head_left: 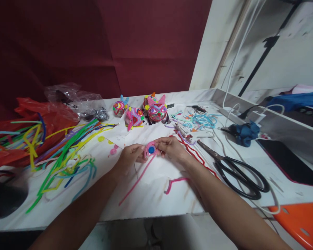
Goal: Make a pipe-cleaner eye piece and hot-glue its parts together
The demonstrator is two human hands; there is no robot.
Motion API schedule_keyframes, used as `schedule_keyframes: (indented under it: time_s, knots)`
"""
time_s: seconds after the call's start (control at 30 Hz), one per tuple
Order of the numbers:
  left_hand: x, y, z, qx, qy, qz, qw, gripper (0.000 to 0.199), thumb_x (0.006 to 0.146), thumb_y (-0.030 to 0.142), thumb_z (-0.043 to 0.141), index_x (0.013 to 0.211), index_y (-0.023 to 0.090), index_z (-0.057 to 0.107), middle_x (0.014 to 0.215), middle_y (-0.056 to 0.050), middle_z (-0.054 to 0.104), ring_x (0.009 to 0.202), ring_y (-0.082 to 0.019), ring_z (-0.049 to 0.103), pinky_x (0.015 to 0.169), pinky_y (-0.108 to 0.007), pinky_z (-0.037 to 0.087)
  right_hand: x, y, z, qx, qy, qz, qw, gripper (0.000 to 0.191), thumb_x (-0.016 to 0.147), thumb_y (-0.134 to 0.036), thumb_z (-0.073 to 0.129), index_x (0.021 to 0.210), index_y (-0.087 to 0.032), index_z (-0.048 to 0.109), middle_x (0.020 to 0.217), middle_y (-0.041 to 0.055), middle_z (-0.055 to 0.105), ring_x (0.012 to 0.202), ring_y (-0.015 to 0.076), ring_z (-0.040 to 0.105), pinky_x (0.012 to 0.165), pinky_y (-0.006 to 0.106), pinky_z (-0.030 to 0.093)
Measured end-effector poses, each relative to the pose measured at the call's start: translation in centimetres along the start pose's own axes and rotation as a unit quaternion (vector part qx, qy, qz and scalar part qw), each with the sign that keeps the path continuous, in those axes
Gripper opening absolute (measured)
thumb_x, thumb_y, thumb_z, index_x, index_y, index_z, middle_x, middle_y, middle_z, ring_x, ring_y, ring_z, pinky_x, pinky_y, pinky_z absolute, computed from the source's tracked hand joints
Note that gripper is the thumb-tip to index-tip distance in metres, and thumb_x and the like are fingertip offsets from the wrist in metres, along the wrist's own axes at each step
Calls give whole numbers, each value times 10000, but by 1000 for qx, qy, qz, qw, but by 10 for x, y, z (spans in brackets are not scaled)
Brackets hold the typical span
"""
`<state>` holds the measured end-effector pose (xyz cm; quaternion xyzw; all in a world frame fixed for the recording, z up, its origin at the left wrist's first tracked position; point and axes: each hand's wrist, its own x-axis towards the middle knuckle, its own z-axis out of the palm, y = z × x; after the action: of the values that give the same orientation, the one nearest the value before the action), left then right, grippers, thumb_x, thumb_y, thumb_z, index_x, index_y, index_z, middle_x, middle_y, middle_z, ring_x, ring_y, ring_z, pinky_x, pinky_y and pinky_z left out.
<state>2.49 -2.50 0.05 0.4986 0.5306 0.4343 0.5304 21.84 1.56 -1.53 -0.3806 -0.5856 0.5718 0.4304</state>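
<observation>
Pink coil [149,144]: dial centre. Red bag [28,105], 9 o'clock: mixed strands [26,122] inside. Clear bag [71,94], 10 o'clock: dark contents [97,114], too unclear to name. Left hand [131,153], right hand [170,148]: fingertips pinching coil rim. Blue disc [151,149] inside coil.

We can read no text, label, brand, number or sign. Small pale tube [182,131], right of middle on desk [148,198]: we see dark print-like marks, too small and blurred to make out. Clear plastic bag [79,99], near desk's back edge, left of middle: few pale marks, too faint for us to tell whether letters.
</observation>
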Motion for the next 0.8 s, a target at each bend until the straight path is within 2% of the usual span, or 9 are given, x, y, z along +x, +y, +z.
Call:
schedule_keyframes:
  time_s: [0.13,0.2,0.37,0.43,0.5,0.63,0.8]
  knots:
    - [5,-4,-4,37,1,-11,999,391,618,425,789,850,122,703,611,-24,673,545,-147,631,511,-247,537,-2,1,0,-33,-41,15,999,265,734,-341,723,862,-115,774,575,17,665,479,110,566,462,224,456]
    - [8,-9,-5,70,8,11,997,349,625,362,765,875,126,705,609,-19,664,509,-140,606,440,-221,480,-2,4,0,-52,-57,18,997,275,743,-341,710,868,-107,778,559,15,649,461,103,539,447,220,430]
    - [13,-18,-7,156,-16,94,983,283,656,259,683,915,171,755,858,-47,705,535,-128,596,381,-208,402,-2,11,0,-131,-68,-3,989,252,801,-291,644,898,-114,794,476,-28,557,401,75,421,419,206,334]
    - [15,-19,-9,190,-33,124,973,263,662,226,665,895,196,782,932,-53,704,596,-134,605,423,-210,421,-2,11,-1,-180,-70,-13,981,239,818,-240,611,913,-134,803,450,-43,528,400,77,407,434,207,337]
    - [17,-19,-11,222,-51,158,961,261,659,199,678,888,214,802,925,-51,705,670,-148,612,520,-216,460,-2,10,-1,-231,-66,-32,970,231,815,-182,598,900,-160,811,481,-33,566,433,90,452,476,216,375]
    - [20,-21,-13,256,-63,184,947,276,650,189,736,911,237,811,773,-24,683,683,-163,588,671,-248,483,-1,8,1,-315,-44,-93,944,240,782,-99,615,850,-212,816,754,28,739,651,150,615,630,255,461]
    - [23,-26,-13,283,-75,201,935,270,677,181,730,931,238,800,795,-19,676,678,-162,589,733,-268,492,-2,9,4,-394,-41,-87,914,255,828,-116,597,906,-231,810,869,51,753,767,191,663,693,279,478]
